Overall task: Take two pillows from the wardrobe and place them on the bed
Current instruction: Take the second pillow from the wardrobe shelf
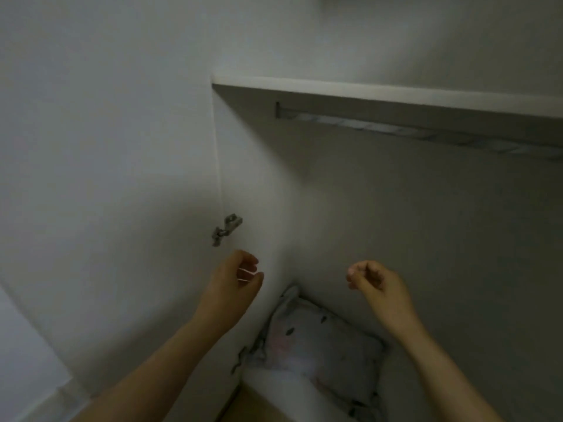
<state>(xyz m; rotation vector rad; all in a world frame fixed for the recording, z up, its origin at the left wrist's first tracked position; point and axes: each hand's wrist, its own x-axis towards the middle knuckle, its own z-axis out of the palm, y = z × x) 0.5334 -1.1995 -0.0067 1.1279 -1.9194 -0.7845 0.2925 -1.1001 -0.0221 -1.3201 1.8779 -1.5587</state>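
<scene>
A pale patterned pillow (316, 345) lies in the bottom left corner of the open white wardrobe (396, 208). More of the same fabric shows under it at the lower right, and I cannot tell if that is a second pillow. My left hand (236, 280) hangs above and left of the pillow, fingers loosely curled, holding nothing. My right hand (373, 280) hovers above the pillow's right side, also loosely curled and empty. Neither hand touches the pillow. The bed is out of view.
A white shelf (380, 94) spans the wardrobe above, with a hanging rail (426, 129) just under it. The open door (106, 178) stands at the left on a metal hinge (227, 228). A strip of wooden floor (240, 406) shows at the bottom.
</scene>
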